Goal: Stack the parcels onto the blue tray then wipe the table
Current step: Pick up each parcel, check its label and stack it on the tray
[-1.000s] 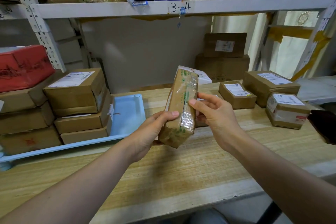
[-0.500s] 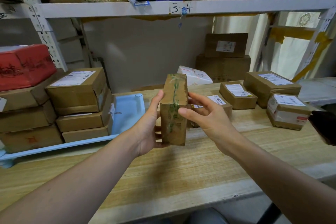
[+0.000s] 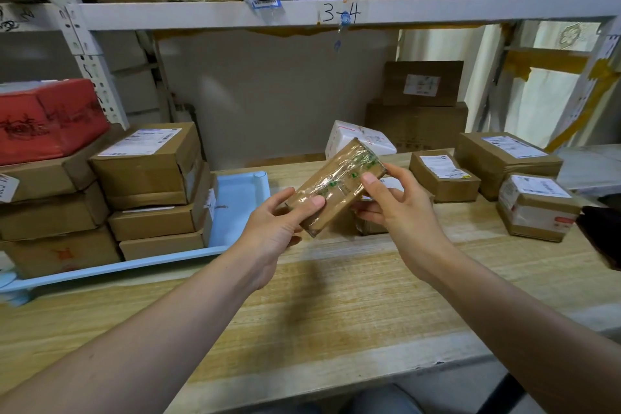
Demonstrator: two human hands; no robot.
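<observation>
A slim brown tape-wrapped cardboard parcel [image 3: 336, 186] is gripped by both the left hand [image 3: 274, 228] and right hand [image 3: 398, 208] above mid-bench, right of the light-blue plastic tray [image 3: 242, 193]. Slick tape; could easily get dropped.

The wooden table [image 3: 336, 306] carries a blue tray [image 3: 242, 198] and brown parcels [image 3: 443, 175].
</observation>
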